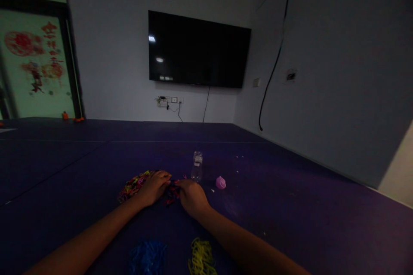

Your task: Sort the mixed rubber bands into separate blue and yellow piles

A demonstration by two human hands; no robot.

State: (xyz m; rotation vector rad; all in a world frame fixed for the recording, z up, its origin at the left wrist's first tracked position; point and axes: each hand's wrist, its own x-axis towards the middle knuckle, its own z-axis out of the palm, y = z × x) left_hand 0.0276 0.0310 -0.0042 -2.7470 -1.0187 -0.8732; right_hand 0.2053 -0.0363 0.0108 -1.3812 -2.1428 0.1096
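Observation:
A multicoloured pile of small rubber bands [134,185] lies on the dark purple floor. My left hand [156,187] rests over its right edge, fingers stretched out and lying low. Between my hands is a smaller scatter of red and dark bands [171,200]. My right hand [192,197] reaches in from the other side, its fingers bent together at these bands; the fingertips are partly hidden in the dim light. Just beyond it stands an upright clear bottle [197,167] with no cap on it. A pink cap-like piece [220,182] sits to its right.
Closest to me lie a blue heap of bands [147,258] and a yellow heap of bands [202,258]. Small white scraps dot the floor at right. A television [198,51] hangs on the far wall, and a black cable [274,68] runs down the right wall.

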